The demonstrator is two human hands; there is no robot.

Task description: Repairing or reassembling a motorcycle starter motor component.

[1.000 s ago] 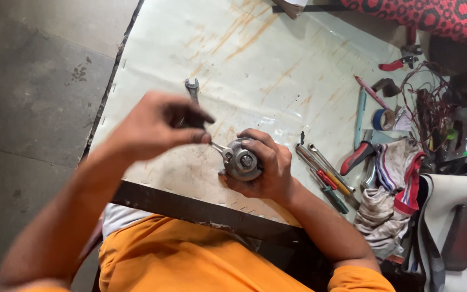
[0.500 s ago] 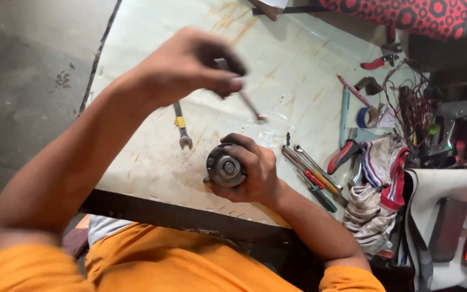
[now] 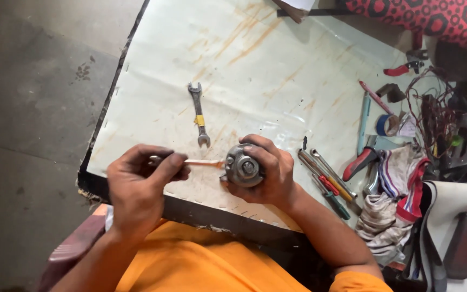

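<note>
Change: half a second ago the left hand (image 3: 139,181) was raised high above the table with the thin tool pointing down; now it is low, level with the right hand (image 3: 268,176), and the tool lies nearly flat.
Tool: a slim screwdriver-like rod (image 3: 204,161), its pale shaft running from the left fingers across to the side of the motor housing (image 3: 242,166), tip at or touching its near edge.
Meaning: the lift is over and the tool is back at the part; I judge that work on the housing's side is in hand again, though whether the tip sits in a screw or slot cannot be told.
Left grip: fingers closed around the tool's handle end, thumb and forefinger pinching it.
Right grip: wrapped around the round grey metal housing, face turned up, held just above the table's near edge (image 3: 206,213).
Wrench: an open-ended spanner (image 3: 198,113) with a yellow band lies flat just beyond the tool's shaft, apart from both hands.
Right of the grip: a row of screwdrivers (image 3: 328,181) with red and green handles, close to the right wrist.
Further right: red-handled pliers (image 3: 359,161), a striped rag (image 3: 393,189), a tangle of wires (image 3: 433,113), tape roll (image 3: 387,124).
In the way: nothing lies between tool tip and housing; the spanner's lower jaw is near the shaft and the screwdrivers crowd the right wrist.
</note>
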